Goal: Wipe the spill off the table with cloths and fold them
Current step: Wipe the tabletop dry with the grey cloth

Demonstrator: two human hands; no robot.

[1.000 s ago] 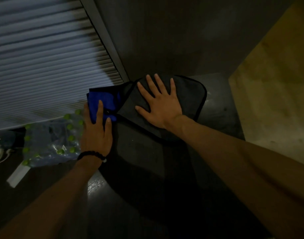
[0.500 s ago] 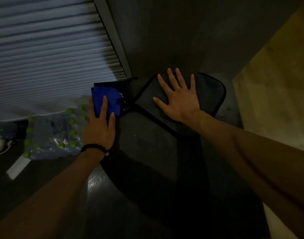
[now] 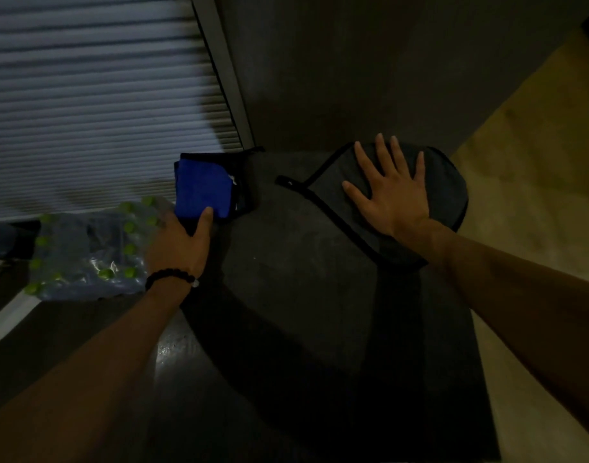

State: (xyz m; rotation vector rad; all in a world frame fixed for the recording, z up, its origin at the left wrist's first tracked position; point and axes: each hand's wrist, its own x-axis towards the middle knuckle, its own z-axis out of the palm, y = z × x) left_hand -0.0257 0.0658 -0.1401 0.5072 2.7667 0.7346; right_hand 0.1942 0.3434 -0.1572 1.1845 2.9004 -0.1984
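Observation:
A folded blue cloth (image 3: 203,188) with black trim lies at the left edge of the dark table (image 3: 286,279). My left hand (image 3: 179,243) is at its near corner, thumb on top, with the fingers out of sight past the table edge under the cloth. A grey cloth (image 3: 446,182) with a black border lies flat at the table's far right. On it, my right hand (image 3: 393,195) presses down with straight, spread fingers. A bare strip of table separates the two cloths. In this dim light no spill can be made out.
A shrink-wrapped pack of bottles with green caps (image 3: 86,248) stands on the floor left of the table. Behind it is a ribbed shutter (image 3: 86,111). A dark wall (image 3: 369,78) closes off the table's far side, with tan floor (image 3: 536,195) on the right.
My right hand has slid the grey cloth to the right, away from the blue one. My left hand has drawn back from flat on the blue cloth to its near corner.

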